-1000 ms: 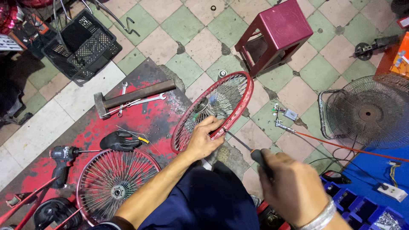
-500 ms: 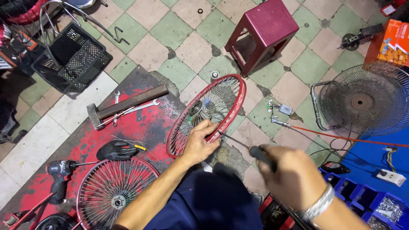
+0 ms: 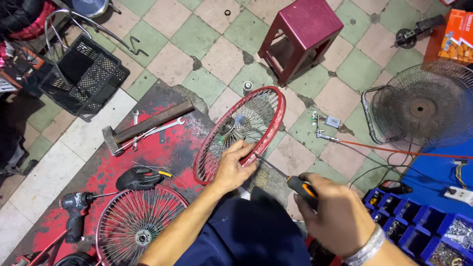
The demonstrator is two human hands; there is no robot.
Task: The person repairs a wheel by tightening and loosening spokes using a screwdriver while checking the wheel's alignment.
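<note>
A red-rimmed spoked wheel (image 3: 268, 101) stands tilted on the floor in front of me. My left hand (image 3: 233, 166) grips its near rim. My right hand (image 3: 335, 216) holds a screwdriver (image 3: 295, 182) with a black and orange handle. Its thin shaft points left and its tip reaches the rim right beside my left fingers. A metal bracelet sits on my right wrist. My dark blue trouser leg fills the bottom centre.
A second spoked wheel (image 3: 135, 229), a black glove (image 3: 138, 178), a cordless drill (image 3: 75, 207), a hammer (image 3: 148, 127) and wrenches lie on the red-stained floor at left. A maroon stool (image 3: 305, 34), a fan guard (image 3: 423, 106), a black crate (image 3: 81, 74) and blue parts bins (image 3: 423, 231) surround me.
The view has shifted slightly. My right hand moved left and brought the screwdriver tip to the rim by my left fingers. My left hand keeps its hold on the wheel.
</note>
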